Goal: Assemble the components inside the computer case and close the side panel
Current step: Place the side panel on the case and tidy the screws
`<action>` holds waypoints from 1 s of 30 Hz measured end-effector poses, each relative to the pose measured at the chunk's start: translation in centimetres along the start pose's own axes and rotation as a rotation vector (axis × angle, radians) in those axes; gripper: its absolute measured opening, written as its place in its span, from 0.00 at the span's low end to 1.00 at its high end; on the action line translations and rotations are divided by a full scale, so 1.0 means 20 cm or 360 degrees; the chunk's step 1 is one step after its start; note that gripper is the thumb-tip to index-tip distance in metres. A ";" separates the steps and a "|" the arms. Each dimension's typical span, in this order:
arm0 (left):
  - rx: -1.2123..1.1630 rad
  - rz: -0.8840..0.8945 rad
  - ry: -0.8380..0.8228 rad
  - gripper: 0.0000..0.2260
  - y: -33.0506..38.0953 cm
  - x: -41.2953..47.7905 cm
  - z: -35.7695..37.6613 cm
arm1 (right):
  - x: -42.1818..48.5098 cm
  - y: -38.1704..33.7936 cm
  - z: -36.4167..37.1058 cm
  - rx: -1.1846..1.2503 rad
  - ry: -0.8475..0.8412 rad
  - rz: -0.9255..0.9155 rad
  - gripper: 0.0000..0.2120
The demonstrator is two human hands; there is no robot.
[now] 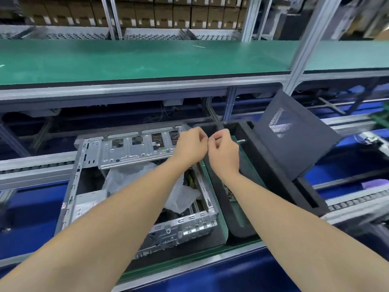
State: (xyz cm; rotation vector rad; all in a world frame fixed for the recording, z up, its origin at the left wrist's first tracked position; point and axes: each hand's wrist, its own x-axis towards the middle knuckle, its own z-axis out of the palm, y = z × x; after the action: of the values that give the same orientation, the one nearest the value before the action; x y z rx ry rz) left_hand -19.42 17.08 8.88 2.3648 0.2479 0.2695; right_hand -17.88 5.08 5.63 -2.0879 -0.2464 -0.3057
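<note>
Whether the curled fingers (220,135) of the left hand (190,145) and right hand (224,153) pinch anything between them is too small to tell (they nearly meet), while the left forearm (130,199) and a crumpled plastic bag (126,175) hide much inside the computer case (92,150).

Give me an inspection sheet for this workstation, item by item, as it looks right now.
Surface: green-edged pallet on a conveyor line.
Job's things: computer case lying open; side panel leaning in a black foam tray.
Clutter: plastic bag inside the case.
Grippers: left hand and right hand above the case's far corner, fingers curled, fingertips close; anything pinched too small to tell.
Cables: thin wires hanging under the green shelf.
Surroundings: cardboard boxes on racks behind.
</note>
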 end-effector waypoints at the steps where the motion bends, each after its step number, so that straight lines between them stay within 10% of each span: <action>1: -0.0018 0.0017 0.0008 0.08 0.04 0.02 0.07 | 0.03 0.05 -0.05 -0.0027 0.0023 0.0033 0.02; 11: -0.0398 -0.0147 -0.0338 0.06 0.67 0.28 0.92 | 0.41 0.72 -0.72 -0.0178 0.0450 0.0602 0.11; 19: -0.0904 -0.0450 -0.0683 0.29 1.13 0.45 1.51 | 0.60 1.24 -1.14 -0.0049 0.0833 0.1167 0.29; 24: -0.1117 -0.0574 -0.0719 0.24 1.18 0.48 1.68 | 0.63 1.40 -1.17 0.0521 0.0296 0.0962 0.11; 30: -0.1416 -0.0828 -0.0716 0.22 1.17 0.46 1.66 | 0.71 1.28 -1.14 0.0543 0.0404 0.0810 0.06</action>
State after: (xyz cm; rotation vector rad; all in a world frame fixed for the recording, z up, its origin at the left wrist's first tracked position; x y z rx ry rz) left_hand 0.48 -18.98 2.52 1.3638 0.4078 -0.3442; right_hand 0.45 -26.81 0.63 -1.6814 0.3601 -0.1984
